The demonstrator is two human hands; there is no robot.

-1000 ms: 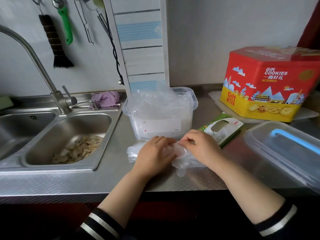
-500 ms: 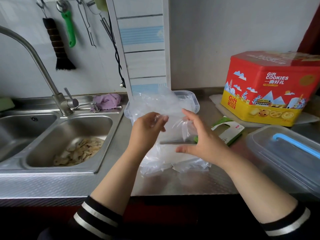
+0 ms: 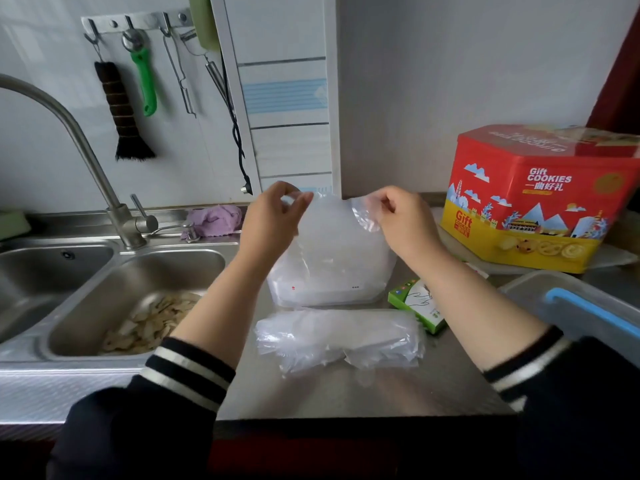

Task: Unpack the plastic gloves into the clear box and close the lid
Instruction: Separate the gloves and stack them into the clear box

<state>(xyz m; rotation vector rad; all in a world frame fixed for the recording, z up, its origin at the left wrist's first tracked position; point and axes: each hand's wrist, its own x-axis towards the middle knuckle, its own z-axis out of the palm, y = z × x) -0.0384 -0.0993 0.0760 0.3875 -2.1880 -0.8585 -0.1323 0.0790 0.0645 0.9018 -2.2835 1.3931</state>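
A sheet of clear plastic gloves hangs in front of the clear box, held up by its two top corners. My left hand pinches the left corner and my right hand pinches the right one, both above the box. The box stands on the steel counter, mostly veiled by the hanging plastic. A flat pile of more plastic gloves lies on the counter in front of it. The green and white glove package lies to the right of the box. The clear lid with a blue handle rests at the far right.
A double steel sink with peelings in the right basin and a tall faucet fills the left. A red and yellow cookie tin stands at the back right. A purple cloth lies behind the sink. Utensils hang on the wall.
Both hands rose from the pile on the counter, lifting a batch of plastic gloves up in front of the box and spreading apart. The rest of the pile stayed on the counter.
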